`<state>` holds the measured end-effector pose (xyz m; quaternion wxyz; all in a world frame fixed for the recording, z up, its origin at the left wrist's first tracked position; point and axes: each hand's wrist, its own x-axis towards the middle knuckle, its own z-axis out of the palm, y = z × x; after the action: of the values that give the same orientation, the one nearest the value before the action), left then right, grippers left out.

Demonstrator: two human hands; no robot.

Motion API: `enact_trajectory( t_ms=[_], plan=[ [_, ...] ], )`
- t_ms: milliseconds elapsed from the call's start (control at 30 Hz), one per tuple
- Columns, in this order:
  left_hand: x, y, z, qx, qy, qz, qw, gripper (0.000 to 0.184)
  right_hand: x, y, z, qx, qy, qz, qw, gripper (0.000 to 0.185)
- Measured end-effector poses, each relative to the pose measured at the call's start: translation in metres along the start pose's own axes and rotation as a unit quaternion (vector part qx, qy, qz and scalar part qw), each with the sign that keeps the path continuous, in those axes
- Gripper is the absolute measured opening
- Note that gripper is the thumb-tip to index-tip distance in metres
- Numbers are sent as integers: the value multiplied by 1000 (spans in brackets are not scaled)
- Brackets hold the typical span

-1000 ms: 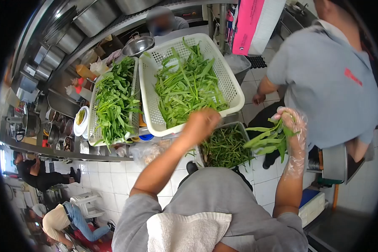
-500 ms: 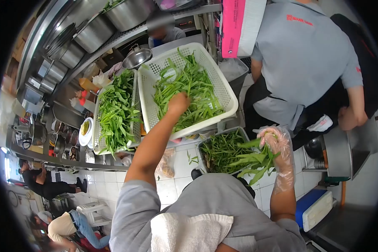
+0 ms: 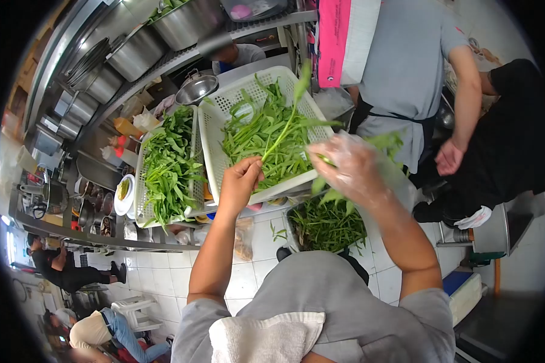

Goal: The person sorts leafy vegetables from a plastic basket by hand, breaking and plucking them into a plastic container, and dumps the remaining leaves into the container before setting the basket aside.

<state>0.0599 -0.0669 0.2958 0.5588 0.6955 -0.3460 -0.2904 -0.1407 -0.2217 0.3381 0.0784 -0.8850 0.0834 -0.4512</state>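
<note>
The left hand (image 3: pixel 242 180) has its fingers pinched on a long green stem (image 3: pixel 280 143), above the big white basket (image 3: pixel 209 142) of leaves. The right hand (image 3: pixel 352 168), in a see-through glove, is closed around leafy greens (image 3: pixel 389 144).

The metal surface (image 3: pixel 248 65) carries the big white basket (image 3: pixel 209 163); the narrower white basket (image 3: pixel 140 196) is just beside it, to the left. A metal bowl (image 3: pixel 195 91) sits at the far side. On the far-left metal shelf (image 3: pixel 257 25) there stand steel pots (image 3: pixel 138 53). The white tiled floor (image 3: pixel 242 279) bears a bin (image 3: pixel 289 233), leaf scraps (image 3: pixel 277 232) and, near left, a white stool (image 3: pixel 133 307).
</note>
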Motion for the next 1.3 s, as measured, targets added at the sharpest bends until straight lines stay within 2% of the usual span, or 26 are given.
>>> enact_trajectory(
  t_ms=[33, 100, 167, 200, 233, 267, 300, 367, 433, 500, 533, 567, 633, 667, 733, 767, 833, 900, 967, 1000, 1033, 1067, 1100, 1167, 1233, 1300],
  plan=[
    [-6, 4, 3, 14, -4, 7, 1000, 23, 4, 6, 13, -58, 29, -110, 992, 12],
    [-21, 16, 8, 24, 14, -37, 999, 21, 3, 22, 39, -95, -8, -122, 988, 9],
    [-29, 18, 10, 85, 9, 30, 996, 20, 8, 25, 48, -130, -47, -134, 981, 7],
    [-31, 20, 10, 84, 7, 28, 996, 20, 13, 22, 46, -79, -113, -92, 986, 5],
    [-33, 21, 10, 114, 4, 71, 991, 19, 17, 18, 42, -29, -178, -50, 982, 6],
    [-35, 20, 10, 144, 1, 113, 983, 18, 21, 14, 34, -13, -193, -69, 979, 8],
    [-35, 18, 9, 142, 1, 111, 984, 18, 18, 15, 36, -13, -196, -69, 978, 8],
    [-33, 14, 8, 194, -4, 211, 958, 17, 10, 22, 41, -14, -199, -123, 972, 9],
    [-35, 14, 10, 185, -1, 203, 962, 17, 11, 14, 35, 26, -187, -87, 978, 10],
    [-38, 13, 16, 176, 0, 197, 965, 17, 12, 7, 33, 61, -211, 89, 972, 11],
    [-40, 10, 20, 138, -5, 135, 981, 17, 9, 18, 44, 47, -197, 173, 964, 12],
    [-41, 7, 23, 99, -11, 73, 992, 17, 10, 28, 40, 46, -198, 175, 963, 12],
    [-38, -7, 22, 62, -27, 28, 997, 17, 19, 36, 17, 104, -43, 300, 947, 10],
    [-35, -13, 21, 24, -38, -16, 999, 18, 19, 38, 11, 103, -43, 300, 947, 10],
    [-31, -18, 22, 4, -58, -40, 998, 20, 19, 37, -1, 61, 24, 205, 977, 6],
    [-30, -19, 23, -16, -78, -61, 995, 21, 17, 30, -7, 61, 20, 208, 976, 6],
    [-29, -11, 34, -36, -111, -80, 990, 21, 15, 2, -19, -102, -113, -6, 988, 7],
    [-29, -7, 44, -51, -136, -97, 985, 21, -2, -12, -9, -56, -130, -48, 989, 11],
    [-26, -7, 54, -166, -199, -173, 950, 18, -17, -21, 5, -8, -142, -91, 986, 14],
    [-26, -6, 56, -166, -193, -171, 952, 18, -24, -22, 8, 1, -158, -82, 984, 17],
    [-26, -6, 58, -249, -218, -197, 923, 18, -32, -22, 10, 11, -175, -71, 982, 20],
    [-26, -6, 59, -330, -243, -220, 885, 19, -40, -23, 8, 21, -226, -1, 974, 22],
    [-26, -5, 59, -332, -239, -219, 886, 19, -42, -24, 5, 24, -227, -4, 974, 22],
    [-26, 2, 59, -398, -303, -217, 838, 20, -44, -25, 0, 152, -142, 24, 978, 21],
    [-28, 12, 68, -378, -301, -221, 847, 23, -54, -28, 3, 167, -98, 40, 980, 21],
    [-31, 14, 79, -384, -281, -222, 851, 27, -63, -29, 3, 142, -47, 171, 974, 22]
  ],
)
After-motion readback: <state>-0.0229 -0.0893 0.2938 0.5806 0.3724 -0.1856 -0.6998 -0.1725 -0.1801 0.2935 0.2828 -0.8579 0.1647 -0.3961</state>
